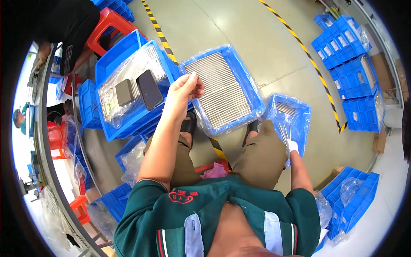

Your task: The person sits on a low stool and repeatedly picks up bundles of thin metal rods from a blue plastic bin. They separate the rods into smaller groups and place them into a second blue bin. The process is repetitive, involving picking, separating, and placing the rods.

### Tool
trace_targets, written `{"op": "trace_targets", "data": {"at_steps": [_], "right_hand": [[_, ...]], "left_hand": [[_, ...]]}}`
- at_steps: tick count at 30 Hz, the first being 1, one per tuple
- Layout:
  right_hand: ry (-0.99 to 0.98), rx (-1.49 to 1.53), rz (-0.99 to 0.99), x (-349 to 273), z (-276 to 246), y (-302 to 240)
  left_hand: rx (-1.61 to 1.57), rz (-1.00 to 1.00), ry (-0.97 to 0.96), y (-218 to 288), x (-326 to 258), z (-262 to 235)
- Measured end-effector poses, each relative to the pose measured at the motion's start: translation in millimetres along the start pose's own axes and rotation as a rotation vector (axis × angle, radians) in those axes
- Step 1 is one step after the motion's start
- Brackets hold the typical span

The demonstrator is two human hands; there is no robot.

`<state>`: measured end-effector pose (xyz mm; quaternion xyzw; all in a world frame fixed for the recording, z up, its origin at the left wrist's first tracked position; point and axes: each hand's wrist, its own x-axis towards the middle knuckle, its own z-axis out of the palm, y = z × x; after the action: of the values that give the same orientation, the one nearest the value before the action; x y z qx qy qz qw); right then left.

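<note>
My left hand (pixel 186 89), bare, is raised over the left rim of a blue crate (pixel 255 95) lined with clear plastic. Its thumb and fingers are pinched together; whatever lies between them, if anything, is too small to make out. Rows of thin silvery metal rods (pixel 219 90) fill that crate. In a white glove, my right hand (pixel 293 147) is closed around a few slim metal rods (pixel 284 132), which point up over a smaller plastic-lined blue bin (pixel 301 124). More rods (pixel 285 109) lie at the far end of that bin.
Left, stacked blue crates (pixel 110 66) hold bagged rods, with a black phone (pixel 149 90) and a dark flat box (pixel 124 92) on top. A red stool (pixel 112 26) stands behind, beside another person (pixel 79 30). Blue bins are stacked right (pixel 357 77) and lower right (pixel 349 199).
</note>
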<state>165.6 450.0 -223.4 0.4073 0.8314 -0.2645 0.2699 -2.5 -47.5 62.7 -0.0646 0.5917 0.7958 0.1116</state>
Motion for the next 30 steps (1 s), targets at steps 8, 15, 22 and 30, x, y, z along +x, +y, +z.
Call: {"op": "trace_targets", "data": {"at_steps": [8, 15, 22, 30], "right_hand": [[0.069, 0.643, -0.543, -124, -90, -166], [0.072, 0.467, -0.968, -274, -79, -315], [-0.006, 0.476, -1.039, -298, -37, -356], [0.022, 0.606, -1.016, -290, -21, -370]], "left_hand": [[-0.148, 0.010, -0.014, 3, 12, 3], [-0.427, 0.001, -0.069, 8, 14, -10], [-0.559, 0.166, -0.034, 13, 20, -26], [-0.230, 0.121, -0.094, -8, 9, 1]]}}
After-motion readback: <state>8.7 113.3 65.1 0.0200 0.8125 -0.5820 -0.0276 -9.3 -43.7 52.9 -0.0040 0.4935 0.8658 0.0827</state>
